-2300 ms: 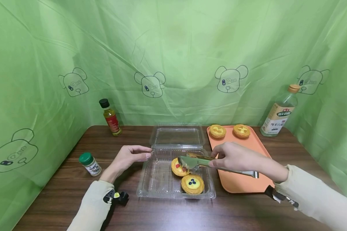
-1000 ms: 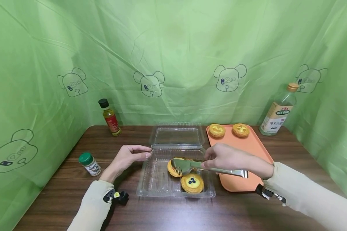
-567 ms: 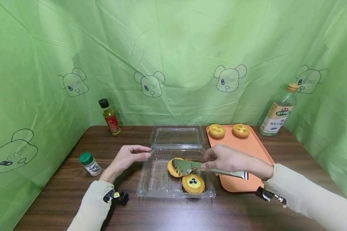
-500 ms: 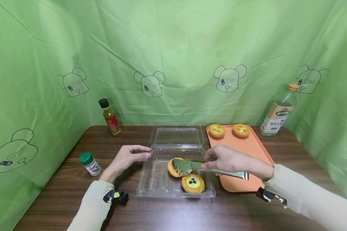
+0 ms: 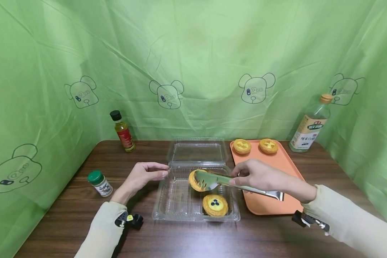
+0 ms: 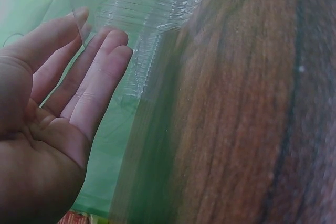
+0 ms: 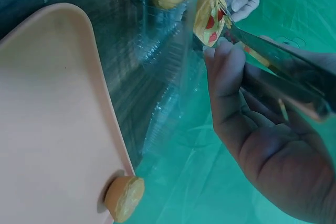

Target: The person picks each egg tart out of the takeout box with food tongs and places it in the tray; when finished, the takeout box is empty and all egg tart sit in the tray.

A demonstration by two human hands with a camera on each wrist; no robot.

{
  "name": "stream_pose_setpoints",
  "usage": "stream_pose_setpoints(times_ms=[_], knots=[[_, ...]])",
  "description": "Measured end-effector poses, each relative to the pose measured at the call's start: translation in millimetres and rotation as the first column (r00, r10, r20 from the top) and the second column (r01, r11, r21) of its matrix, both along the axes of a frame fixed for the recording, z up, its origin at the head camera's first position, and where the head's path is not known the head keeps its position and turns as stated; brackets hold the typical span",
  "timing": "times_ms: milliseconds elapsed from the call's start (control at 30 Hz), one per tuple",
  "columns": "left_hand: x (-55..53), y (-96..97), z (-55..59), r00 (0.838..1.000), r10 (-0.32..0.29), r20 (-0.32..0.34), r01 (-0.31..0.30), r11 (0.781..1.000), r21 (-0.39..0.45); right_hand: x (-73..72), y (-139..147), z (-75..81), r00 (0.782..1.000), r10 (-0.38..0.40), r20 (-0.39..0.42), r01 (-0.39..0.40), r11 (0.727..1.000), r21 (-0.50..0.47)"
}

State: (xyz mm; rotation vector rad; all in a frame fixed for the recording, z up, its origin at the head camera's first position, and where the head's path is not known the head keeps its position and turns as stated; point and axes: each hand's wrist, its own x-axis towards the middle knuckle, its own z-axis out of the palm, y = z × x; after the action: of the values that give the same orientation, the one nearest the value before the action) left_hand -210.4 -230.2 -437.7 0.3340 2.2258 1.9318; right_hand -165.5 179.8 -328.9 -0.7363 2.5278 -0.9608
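In the head view my right hand (image 5: 258, 175) grips metal serving tongs (image 5: 224, 180). The tongs' ends are closed on an egg tart (image 5: 194, 181) over the clear plastic container (image 5: 172, 217). Red fruit pieces show on this egg tart (image 7: 211, 22) in the right wrist view; from the head the fork-like tong end covers much of it. Nearer the front, a tart with blueberries (image 5: 215, 205) sits in the container. My left hand (image 5: 144, 175) pinches the container's left rim near the hinge, and in the left wrist view the thumb and fingertips meet at the clear plastic edge (image 6: 79, 27).
On the right lies an orange tray (image 5: 271, 208) bearing two tarts (image 5: 242, 146) at its far end. A vinegar bottle (image 5: 306, 132) stands behind it. At left are an oil bottle (image 5: 125, 134) and a green-capped shaker (image 5: 101, 184). Green cloth (image 5: 206, 53) hangs behind the table.
The tongs and the red-fruit tart have shifted away from me, widening the gap to the blueberry tart. My right hand has moved slightly right. My left hand stays put.
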Motion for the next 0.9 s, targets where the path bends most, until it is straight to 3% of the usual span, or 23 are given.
stream_pose_setpoints(times_ms=[233, 900], knots=[[-0.6, -0.1, -0.5, 1.000, 0.001, 0.009, -0.001, 1.000, -0.009, 0.2, 12, 9.5, 0.999, -0.038, 0.038, 0.040, 0.998, -0.040], [0.2, 0.6, -1.6, 1.000, 0.016, 0.020, -0.016, 1.000, 0.005, -2.3, 53, 22.7, 0.991, -0.132, -0.011, 0.131, 0.989, -0.065]])
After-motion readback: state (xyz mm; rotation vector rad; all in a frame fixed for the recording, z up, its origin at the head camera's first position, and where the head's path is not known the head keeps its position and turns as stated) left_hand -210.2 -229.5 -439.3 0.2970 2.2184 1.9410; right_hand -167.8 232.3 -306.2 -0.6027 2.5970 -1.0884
